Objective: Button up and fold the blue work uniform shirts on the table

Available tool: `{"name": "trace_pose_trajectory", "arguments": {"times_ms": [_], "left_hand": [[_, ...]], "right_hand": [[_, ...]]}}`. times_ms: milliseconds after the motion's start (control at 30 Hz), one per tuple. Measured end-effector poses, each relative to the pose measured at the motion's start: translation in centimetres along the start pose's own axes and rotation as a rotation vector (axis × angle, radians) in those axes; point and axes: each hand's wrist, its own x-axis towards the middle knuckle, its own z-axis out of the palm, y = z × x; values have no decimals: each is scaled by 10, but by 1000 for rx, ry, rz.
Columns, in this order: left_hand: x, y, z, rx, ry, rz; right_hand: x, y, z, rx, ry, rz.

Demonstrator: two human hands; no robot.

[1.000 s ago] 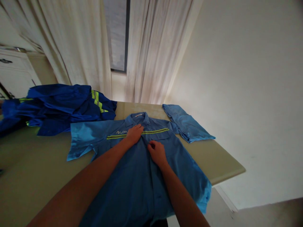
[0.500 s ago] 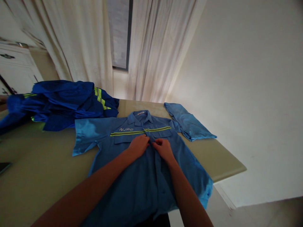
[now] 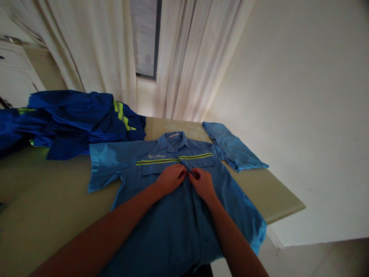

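L hand (image 3: 170, 179) & R hand (image 3: 203, 184): side by side, fingertips nearly meeting at the chest centre of shirt (image 3: 173, 227). R fingers bunched, pinching the front placket. L fingers curled onto the cloth beside it; grip unclear in dim light. Shirt: 1, light blue, spread front-up directly under both hands, hem over the near edge of table (image 3: 43, 200). Yellow stripe (image 3: 155, 161) crosses the chest just beyond the knuckles. R of shirt, near its sleeve: 1 folded light-blue garment (image 3: 236, 150). Far L: 1 dark-blue heap (image 3: 75, 123), piece count not discernible. Behind: curtains (image 3: 95, 57).
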Motion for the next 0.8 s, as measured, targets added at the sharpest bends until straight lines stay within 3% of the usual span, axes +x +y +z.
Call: {"name": "trace_pose_trajectory", "arguments": {"times_ms": [133, 567, 700, 800], "left_hand": [[0, 1, 1, 22, 30, 23], [2, 4, 5, -15, 23, -148], [3, 8, 6, -20, 37, -164], [5, 9, 7, -148, 102, -230]], "right_hand": [[-1, -3, 1, -84, -5, -31], [-5, -10, 3, -74, 27, -56], [-5, -13, 0, 14, 13, -30], [-1, -10, -3, 208, -63, 54]]}}
